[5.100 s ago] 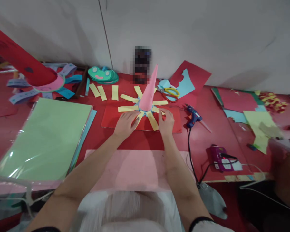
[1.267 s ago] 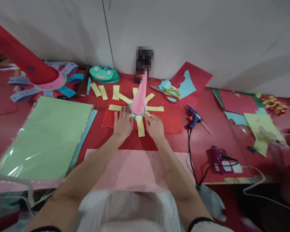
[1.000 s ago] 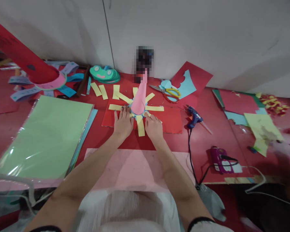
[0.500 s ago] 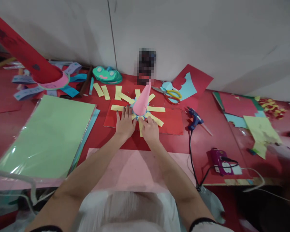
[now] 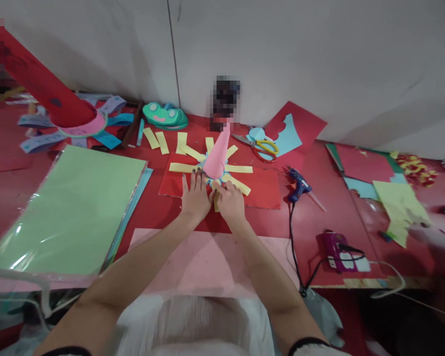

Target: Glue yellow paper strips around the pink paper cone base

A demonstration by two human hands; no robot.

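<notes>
A pink paper cone [image 5: 217,158] stands on a blue scalloped base, with yellow paper strips [image 5: 239,169] spreading out around it over a red sheet [image 5: 263,185]. My left hand [image 5: 196,198] lies flat with its fingers spread at the near left side of the cone. Beside it my right hand [image 5: 230,200] has its fingers bent, the index finger pressing on the strip nearest me at the cone's base. Part of that strip is hidden under my fingers.
Scissors [image 5: 261,144] lie behind, right of the cone. A blue glue gun [image 5: 299,184] with a cable, and a purple box [image 5: 339,252], are at the right. Wrapped green sheets [image 5: 70,207] lie left. Loose yellow strips [image 5: 162,142] and green frog shapes [image 5: 165,116] sit at the back.
My left hand has slid slightly right and towards me, off the left strip. My right hand stays by the near strip, its fingers shifted only a little.
</notes>
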